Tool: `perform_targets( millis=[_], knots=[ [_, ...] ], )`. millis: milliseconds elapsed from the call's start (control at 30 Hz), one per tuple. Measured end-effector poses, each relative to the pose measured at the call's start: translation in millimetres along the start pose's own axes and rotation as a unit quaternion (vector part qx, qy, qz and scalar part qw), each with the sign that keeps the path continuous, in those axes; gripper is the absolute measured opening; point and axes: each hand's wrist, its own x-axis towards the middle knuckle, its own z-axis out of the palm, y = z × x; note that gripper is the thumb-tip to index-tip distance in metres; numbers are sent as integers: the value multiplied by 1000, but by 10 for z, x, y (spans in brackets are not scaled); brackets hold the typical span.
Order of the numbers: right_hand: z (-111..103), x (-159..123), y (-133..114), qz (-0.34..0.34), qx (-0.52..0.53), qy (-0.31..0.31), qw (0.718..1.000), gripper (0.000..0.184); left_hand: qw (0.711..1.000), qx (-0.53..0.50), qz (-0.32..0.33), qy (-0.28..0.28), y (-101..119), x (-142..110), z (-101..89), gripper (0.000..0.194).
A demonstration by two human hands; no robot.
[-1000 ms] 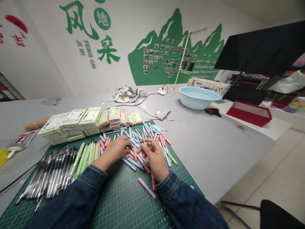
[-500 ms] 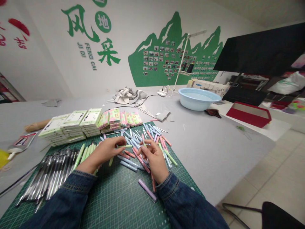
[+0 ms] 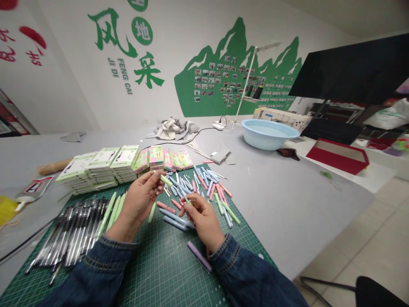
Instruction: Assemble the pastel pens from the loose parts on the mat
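My left hand [image 3: 143, 198] pinches a light green pen barrel [image 3: 165, 180] between thumb and fingers, its free end pointing right toward the other hand. A slim pen piece [image 3: 187, 200] with a pale shaft and a green end is gripped in my right hand [image 3: 204, 219]. The two held pieces are apart. Around and behind my hands lie loose pen parts [image 3: 182, 187] in blue, pink, purple and green. A purple pen part [image 3: 200, 256] rests alone below my right hand. Light green barrels [image 3: 111, 212] lie side by side beside my left wrist.
Many black-and-clear pens [image 3: 73, 232] lie in a row on the green cutting mat [image 3: 159, 273]. Behind it stand stacked white-green boxes [image 3: 102, 162] and small pink-green boxes [image 3: 156, 155]. Farther back are crumpled cloth [image 3: 172, 129] and a blue basin [image 3: 268, 135].
My left hand has risen and turned, tilting the green barrel so its free end points down to the right. My right hand has lowered slightly, still holding its slim piece.
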Motion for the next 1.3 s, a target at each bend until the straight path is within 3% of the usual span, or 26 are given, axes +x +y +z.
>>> perform_targets(
  millis=[433, 633, 800, 1033, 1167, 1300],
  knots=[
    [4, -10, 28, -11, -23, -7, 1000, 14, 999, 46, 26, -11, 3, -43, 90, 21],
    [15, -30, 9, -9, -45, 2, 999, 15, 969, 226, 76, -69, 5, -141, 113, 17],
    [31, -49, 19, 2, -41, 13, 999, 15, 938, 317, 55, -128, -17, -240, 176, 20],
    [36, -36, 7, 14, -13, 22, 1000, 14, 936, 320, 57, -136, -38, -289, 184, 21],
    [35, -50, -20, 15, -12, 22, 1000, 12, 950, 284, 51, -122, -35, -312, 187, 18],
    [50, -54, -41, 38, 27, -22, 999, 20, 960, 244, 28, -132, -30, -316, 171, 16]
  ],
)
